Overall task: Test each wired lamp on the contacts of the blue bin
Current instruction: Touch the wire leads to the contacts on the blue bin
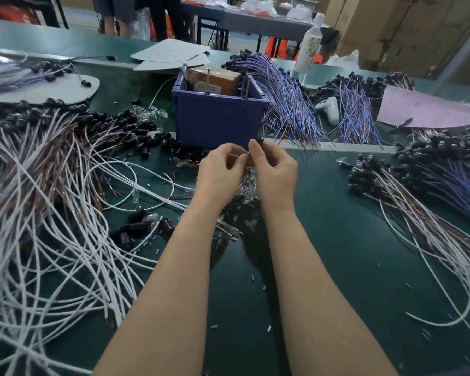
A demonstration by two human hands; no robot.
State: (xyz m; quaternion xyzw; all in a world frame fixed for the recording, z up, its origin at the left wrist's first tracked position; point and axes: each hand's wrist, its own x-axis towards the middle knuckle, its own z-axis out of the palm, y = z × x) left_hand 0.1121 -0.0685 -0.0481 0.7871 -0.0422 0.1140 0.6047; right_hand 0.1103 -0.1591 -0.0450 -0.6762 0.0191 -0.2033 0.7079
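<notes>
The blue bin (pixel 215 118) stands at the table's middle, with an orange block (pixel 215 80) inside and two upright metal contacts (pixel 208 80) rising from it. Just in front of the bin my left hand (pixel 220 172) and my right hand (pixel 276 172) meet. My right hand pinches a small black lamp socket (pixel 259 140) between thumb and fingertips. My left hand's curled fingers pinch something small at the same spot; what it is stays hidden. Under both hands lies a small heap of clear bulbs (pixel 248 183).
Big piles of white-and-brown wired lamps (pixel 52 199) cover the left side, more lie at the right (pixel 432 199). Blue-wired bundles (pixel 288 99) lie beside and behind the bin. A white handheld tool (pixel 330 107), a bottle (pixel 308 47) and pink paper (pixel 423 109) sit far right.
</notes>
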